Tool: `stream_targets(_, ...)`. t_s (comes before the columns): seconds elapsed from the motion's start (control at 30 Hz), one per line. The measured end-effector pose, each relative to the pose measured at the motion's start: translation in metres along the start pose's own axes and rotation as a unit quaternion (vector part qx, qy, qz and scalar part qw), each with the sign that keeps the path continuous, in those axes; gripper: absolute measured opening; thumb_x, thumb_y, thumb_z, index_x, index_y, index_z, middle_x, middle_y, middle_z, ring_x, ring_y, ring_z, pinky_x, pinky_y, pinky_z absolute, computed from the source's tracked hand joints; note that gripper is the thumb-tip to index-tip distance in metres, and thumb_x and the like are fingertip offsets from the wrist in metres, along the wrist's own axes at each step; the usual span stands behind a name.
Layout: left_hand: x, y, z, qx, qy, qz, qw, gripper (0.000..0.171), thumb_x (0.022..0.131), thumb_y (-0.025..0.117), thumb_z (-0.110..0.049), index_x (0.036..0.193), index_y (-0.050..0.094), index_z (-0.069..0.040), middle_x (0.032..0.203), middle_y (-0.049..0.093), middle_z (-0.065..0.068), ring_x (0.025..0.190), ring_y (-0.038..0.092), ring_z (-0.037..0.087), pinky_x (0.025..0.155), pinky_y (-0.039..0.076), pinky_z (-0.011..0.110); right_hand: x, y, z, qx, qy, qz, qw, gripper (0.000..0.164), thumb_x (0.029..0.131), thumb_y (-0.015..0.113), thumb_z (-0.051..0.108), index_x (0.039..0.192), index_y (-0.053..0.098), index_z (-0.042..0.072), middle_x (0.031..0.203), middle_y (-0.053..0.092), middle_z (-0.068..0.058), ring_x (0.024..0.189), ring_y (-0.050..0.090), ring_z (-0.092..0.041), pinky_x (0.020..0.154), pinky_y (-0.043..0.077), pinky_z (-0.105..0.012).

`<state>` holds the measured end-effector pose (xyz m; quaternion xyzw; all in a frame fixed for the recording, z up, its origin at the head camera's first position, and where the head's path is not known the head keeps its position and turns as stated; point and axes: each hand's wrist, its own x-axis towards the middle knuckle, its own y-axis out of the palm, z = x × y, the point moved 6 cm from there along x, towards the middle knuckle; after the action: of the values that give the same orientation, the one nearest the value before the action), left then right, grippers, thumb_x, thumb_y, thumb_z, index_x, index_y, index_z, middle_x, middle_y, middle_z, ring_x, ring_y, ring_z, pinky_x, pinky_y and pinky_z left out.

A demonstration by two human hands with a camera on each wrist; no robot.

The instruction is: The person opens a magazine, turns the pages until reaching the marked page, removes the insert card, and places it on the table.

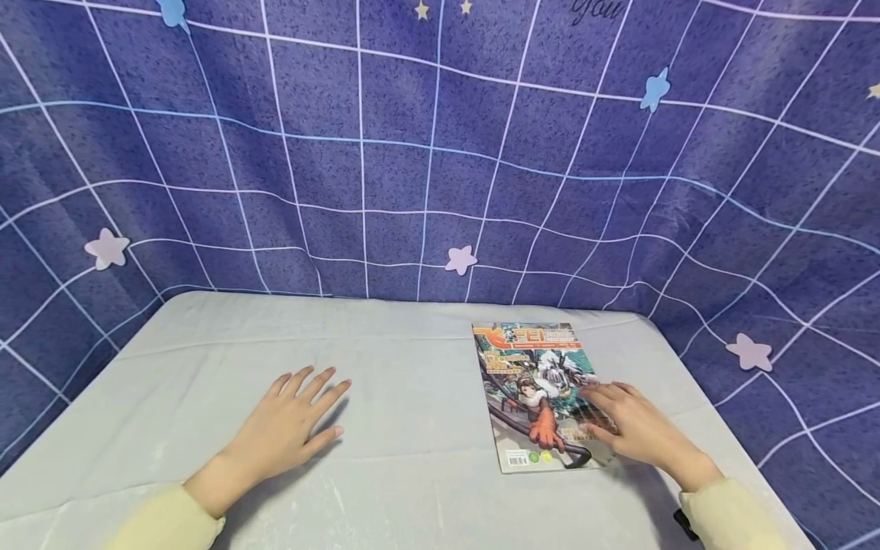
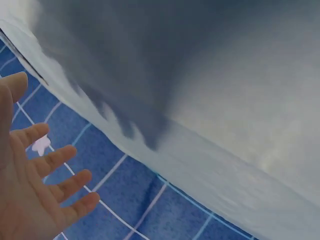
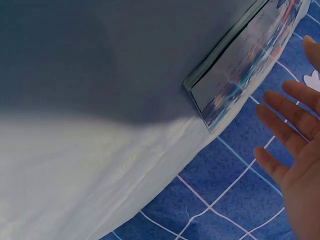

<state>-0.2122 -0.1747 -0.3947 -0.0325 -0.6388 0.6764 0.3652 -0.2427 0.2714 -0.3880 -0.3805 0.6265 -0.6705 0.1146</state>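
Observation:
A magazine (image 1: 532, 397) with a colourful illustrated cover lies flat on the pale cloth-covered table, right of the middle. My right hand (image 1: 635, 428) is over its right edge, fingers spread and holding nothing. In the right wrist view the right hand (image 3: 297, 135) appears apart from the magazine (image 3: 235, 70), with a gap between them. My left hand (image 1: 282, 428) hovers above the left half of the table, palm down and fingers spread. The left wrist view shows that left hand (image 2: 45, 175) with nothing in it, its shadow falling on the cloth.
A blue curtain (image 1: 399, 168) with a white grid and star shapes hangs behind the table and along its sides. The light grey cloth (image 1: 406, 397) has faint creases. A small black object (image 1: 684, 525) shows beside the right sleeve.

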Motion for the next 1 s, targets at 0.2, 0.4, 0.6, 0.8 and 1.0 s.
stream_targets(0.2,0.006,0.004,-0.015,-0.011,0.019,0.007,0.9997,0.062,0.081,0.058,-0.051,0.133,0.047,-0.019,0.130,0.052,0.011,0.115,0.048,0.037,0.093,0.037,0.053,-0.002,-0.002,0.005,0.003,-0.008,-0.001,1.000,0.050,0.070,0.074,0.032,0.111,0.062,0.006,0.108,0.064,-0.011,0.099,0.059,-0.029,0.089,0.041,-0.046)
stream_targets(0.4,0.014,0.005,-0.030,-0.022,0.041,0.000,0.9989,0.059,0.082,0.057,-0.050,0.131,0.049,-0.019,0.128,0.054,0.010,0.113,0.050,0.035,0.091,0.039,0.051,-0.004,-0.002,0.010,0.002,-0.016,0.001,1.000,0.050,0.068,0.075,0.033,0.109,0.064,0.007,0.105,0.066,-0.007,0.096,0.060,-0.024,0.087,0.042,-0.044)
stream_targets(0.6,0.021,0.004,-0.043,-0.035,0.067,-0.009,0.9971,0.056,0.082,0.057,-0.048,0.130,0.050,-0.018,0.126,0.055,0.009,0.111,0.051,0.033,0.090,0.040,0.048,-0.007,0.001,0.014,0.001,-0.030,0.002,1.000,0.047,0.067,0.075,0.036,0.105,0.066,0.009,0.100,0.066,-0.002,0.092,0.060,-0.017,0.085,0.044,-0.040)
stream_targets(0.8,0.029,0.003,-0.058,-0.047,0.092,-0.013,0.9946,0.054,0.083,0.058,-0.046,0.128,0.051,-0.016,0.124,0.055,0.009,0.111,0.051,0.032,0.089,0.040,0.047,-0.009,0.003,0.017,0.005,-0.044,0.003,0.999,0.047,0.065,0.075,0.036,0.103,0.066,0.011,0.099,0.066,0.001,0.092,0.060,-0.015,0.083,0.044,-0.039)
stream_targets(1.0,0.039,0.005,-0.073,-0.037,0.109,0.006,0.9933,0.053,0.085,0.055,-0.047,0.129,0.050,-0.017,0.125,0.054,0.007,0.112,0.050,0.029,0.090,0.040,0.045,-0.010,0.002,0.019,0.010,-0.051,0.006,0.999,0.048,0.065,0.075,0.039,0.103,0.067,0.011,0.099,0.066,0.002,0.092,0.060,-0.014,0.083,0.044,-0.038)
